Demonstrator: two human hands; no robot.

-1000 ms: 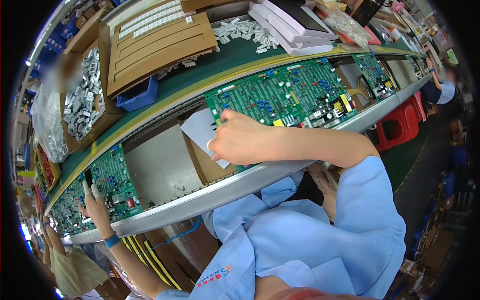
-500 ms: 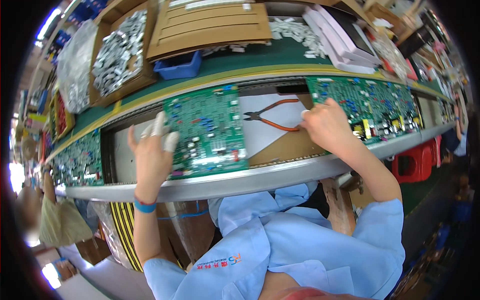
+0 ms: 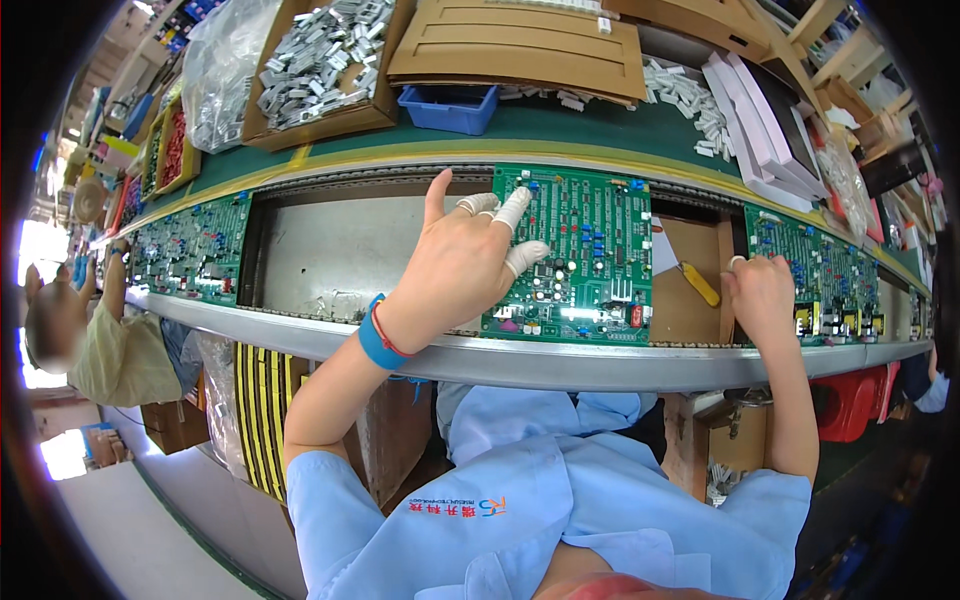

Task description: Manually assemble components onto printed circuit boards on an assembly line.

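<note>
A green circuit board lies across the rails of the long metal track in front of me. My left hand is open at its left edge, fingers spread; the thumb and two fingers wear white finger covers, and a blue band circles the wrist. The thumb and index fingertip rest over the board. My right hand has its fingers curled at the left edge of another green circuit board; what they grip is hidden. Between the boards, a yellow-handled tool lies in the brown-floored gap.
Beyond the track stand a cardboard box of metal parts, a blue tray and flat cardboard. More boards sit along the track to the left, where another person works. A red stool stands below right.
The middle board has slid right along the track, with my left hand following it. The orange-handled pliers have gone from sight. My view has shifted, and a yellow-handled tool now shows.
</note>
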